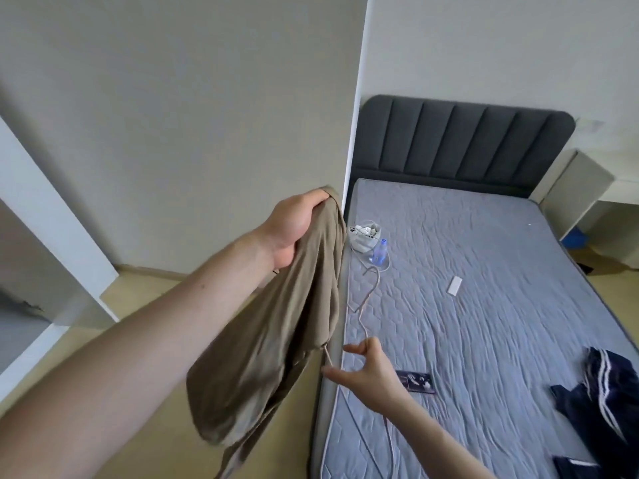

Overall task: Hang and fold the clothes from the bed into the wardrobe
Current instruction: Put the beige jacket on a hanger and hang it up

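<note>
Tan garment (276, 326) hangs bunched from the left hand (294, 226), gripped at its top, just off the bed's (484, 305) left edge. The right hand (370, 369) pinches a thin hanger (363, 305) — probably wire — over that edge. Dark striped clothes (601, 402) lie at the bed's right side.

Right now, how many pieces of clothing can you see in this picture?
2. A tan garment hangs from the left hand beside the bed. A dark navy garment with white stripes lies on the mattress at the right edge; more may be out of frame.
</note>
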`<action>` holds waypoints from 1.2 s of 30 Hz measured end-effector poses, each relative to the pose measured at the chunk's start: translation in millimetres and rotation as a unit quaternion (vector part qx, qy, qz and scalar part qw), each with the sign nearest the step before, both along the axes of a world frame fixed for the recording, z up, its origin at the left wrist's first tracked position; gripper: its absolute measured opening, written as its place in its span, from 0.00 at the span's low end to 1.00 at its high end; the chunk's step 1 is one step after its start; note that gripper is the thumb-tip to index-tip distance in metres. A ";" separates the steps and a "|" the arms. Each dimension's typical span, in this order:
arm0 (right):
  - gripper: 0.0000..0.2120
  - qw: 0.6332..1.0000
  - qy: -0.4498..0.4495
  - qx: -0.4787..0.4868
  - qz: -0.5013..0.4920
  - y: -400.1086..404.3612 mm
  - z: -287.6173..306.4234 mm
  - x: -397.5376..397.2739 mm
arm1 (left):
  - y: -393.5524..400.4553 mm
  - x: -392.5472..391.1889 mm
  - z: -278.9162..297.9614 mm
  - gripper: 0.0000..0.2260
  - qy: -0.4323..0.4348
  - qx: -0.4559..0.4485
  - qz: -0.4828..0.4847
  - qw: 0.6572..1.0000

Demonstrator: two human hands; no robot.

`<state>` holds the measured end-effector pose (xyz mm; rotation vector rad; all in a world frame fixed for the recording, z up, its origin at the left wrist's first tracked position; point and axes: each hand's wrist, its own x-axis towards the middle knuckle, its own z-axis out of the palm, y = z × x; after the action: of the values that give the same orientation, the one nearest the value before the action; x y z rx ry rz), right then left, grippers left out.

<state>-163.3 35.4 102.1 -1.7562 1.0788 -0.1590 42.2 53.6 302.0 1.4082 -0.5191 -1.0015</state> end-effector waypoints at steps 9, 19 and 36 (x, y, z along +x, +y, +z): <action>0.22 0.994 -0.026 0.024 -0.099 -36.2 -26.0 43.6 | 27.5 18.3 13.6 0.16 0.009 -0.011 -0.070 0.997; 0.08 0.984 -0.129 0.040 -0.113 -61.4 -7.9 28.9 | 41.1 38.9 14.8 0.09 -0.110 0.030 -0.048 0.992; 0.28 0.977 -0.191 -0.014 -0.090 19.7 71.4 44.1 | 19.6 -22.1 -29.8 0.13 0.100 -0.035 -0.135 0.985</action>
<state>-119.2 55.0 173.5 -1.5676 0.9506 -0.6024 20.1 73.2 272.2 1.1791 -0.6001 -1.3154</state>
